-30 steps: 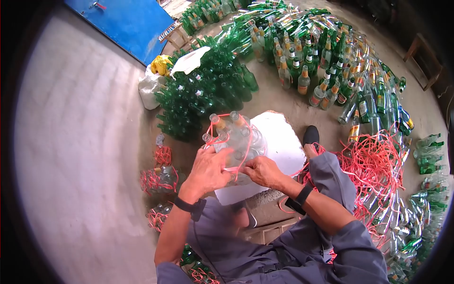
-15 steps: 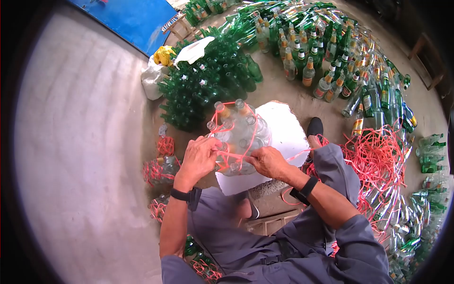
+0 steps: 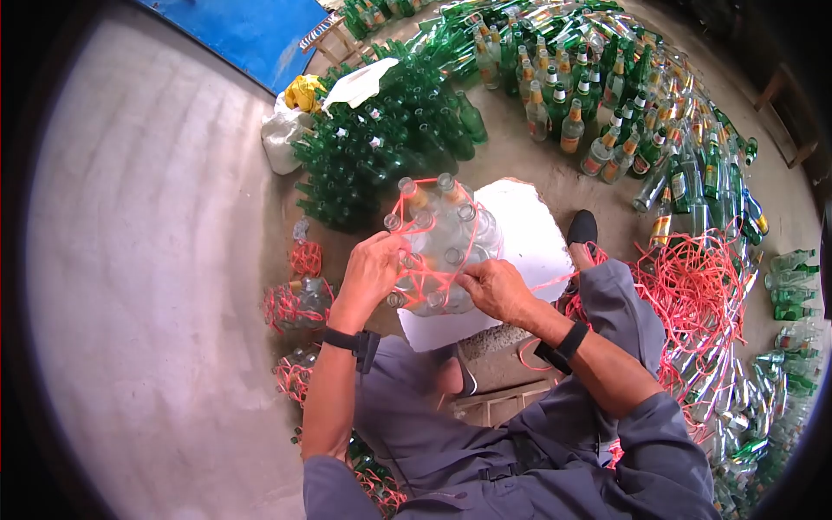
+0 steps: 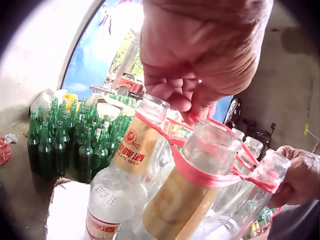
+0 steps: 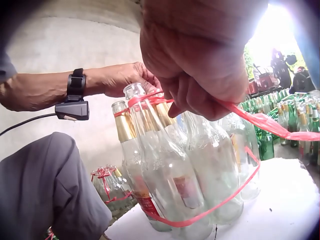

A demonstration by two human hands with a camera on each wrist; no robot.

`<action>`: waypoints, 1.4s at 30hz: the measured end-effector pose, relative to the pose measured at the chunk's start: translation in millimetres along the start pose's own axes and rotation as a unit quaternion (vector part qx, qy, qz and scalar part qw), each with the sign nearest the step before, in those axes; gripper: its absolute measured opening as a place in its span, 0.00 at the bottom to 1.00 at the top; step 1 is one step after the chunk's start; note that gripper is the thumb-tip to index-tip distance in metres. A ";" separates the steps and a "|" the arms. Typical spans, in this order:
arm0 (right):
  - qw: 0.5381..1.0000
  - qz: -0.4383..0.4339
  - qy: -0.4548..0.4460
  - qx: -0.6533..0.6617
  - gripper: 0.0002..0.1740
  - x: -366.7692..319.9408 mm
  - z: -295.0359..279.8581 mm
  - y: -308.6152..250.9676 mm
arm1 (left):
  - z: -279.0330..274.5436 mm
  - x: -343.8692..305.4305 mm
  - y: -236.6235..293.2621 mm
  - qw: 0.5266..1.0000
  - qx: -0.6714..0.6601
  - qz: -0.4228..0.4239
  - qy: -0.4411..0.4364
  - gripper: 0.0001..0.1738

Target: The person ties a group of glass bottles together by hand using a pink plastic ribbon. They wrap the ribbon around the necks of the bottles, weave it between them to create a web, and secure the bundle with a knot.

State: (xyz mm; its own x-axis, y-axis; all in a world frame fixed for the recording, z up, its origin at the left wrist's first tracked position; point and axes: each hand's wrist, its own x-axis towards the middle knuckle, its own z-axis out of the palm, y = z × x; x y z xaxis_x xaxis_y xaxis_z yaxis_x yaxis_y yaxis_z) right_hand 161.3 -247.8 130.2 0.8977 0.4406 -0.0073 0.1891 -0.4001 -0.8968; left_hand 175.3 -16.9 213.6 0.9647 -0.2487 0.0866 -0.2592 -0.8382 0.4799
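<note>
A cluster of clear glass beer bottles [image 3: 455, 234] stands upright on a white foam slab [image 3: 524, 230]. Red plastic twine [image 5: 215, 212] circles the bottle bodies, and more of it winds round the necks. At the near-left necks, my left hand [image 3: 371, 270] pinches the neck twine with curled fingers; its palm hangs over the bottle mouths in the left wrist view. My right hand [image 3: 498, 288] grips twine beside the near-right bottles, and a twisted length [image 5: 270, 125] runs out of that fist to the right. Gold neck labels [image 4: 135, 145] show on some bottles.
Rows of green bottles [image 3: 381, 143] stand beyond the slab. More green and clear bottles [image 3: 598, 104] spread along the right. A tangled heap of red twine [image 3: 689, 286] lies right of my leg. Tied bundles [image 3: 299, 308] sit on the floor at left.
The twine stretched between my hands in front of the near bottles now lies across their necks. My left hand has moved up and away from me; my right stays near the same bottles.
</note>
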 end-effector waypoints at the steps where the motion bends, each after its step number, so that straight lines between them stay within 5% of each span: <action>1: 1.000 0.017 0.002 0.015 0.15 -0.6 -1.6 -0.6 | 1.6 1.6 -2.4 1.000 0.004 0.008 0.005 0.07; 8: 0.995 0.078 -0.050 0.033 0.17 -2.7 -8.2 -1.4 | 13.9 8.6 -4.2 0.996 0.081 -0.030 0.023 0.07; 17: 0.993 0.098 -0.008 0.061 0.19 -8.8 -15.1 -5.8 | 12.0 3.4 0.2 0.988 0.150 -0.037 -0.020 0.11; 21: 0.991 0.097 -0.010 0.092 0.18 -13.4 -27.7 -6.2 | 20.4 -15.4 13.9 0.995 0.060 -0.075 0.022 0.12; 23: 0.993 0.076 0.006 0.092 0.19 -15.4 -24.7 -2.8 | 32.0 -29.4 23.6 0.989 0.076 0.012 0.127 0.20; 27: 0.996 0.064 0.011 0.054 0.19 -14.9 -26.1 -5.2 | 52.4 -49.2 59.1 0.990 0.097 0.026 0.101 0.38; 33: 0.999 -0.025 0.034 0.009 0.16 -18.1 -30.5 0.3 | 71.6 -50.4 63.7 0.981 0.163 0.008 0.103 0.40; 35: 0.991 -0.118 0.070 -0.010 0.17 -17.3 -27.8 8.8 | 71.6 -49.6 63.8 0.983 0.157 0.004 0.098 0.42; 42: 0.991 -0.105 0.055 -0.062 0.16 -27.5 -48.3 9.4 | 68.7 -50.4 63.9 0.987 0.137 -0.003 0.081 0.45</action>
State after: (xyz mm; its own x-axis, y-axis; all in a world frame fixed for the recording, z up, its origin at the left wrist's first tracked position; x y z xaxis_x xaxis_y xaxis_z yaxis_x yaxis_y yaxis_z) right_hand 157.6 -302.4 143.3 0.8700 0.4374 0.2278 0.4175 -0.4073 -0.8123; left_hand 106.9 -91.3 179.9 0.9556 -0.1803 0.2330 -0.2343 -0.9447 0.2297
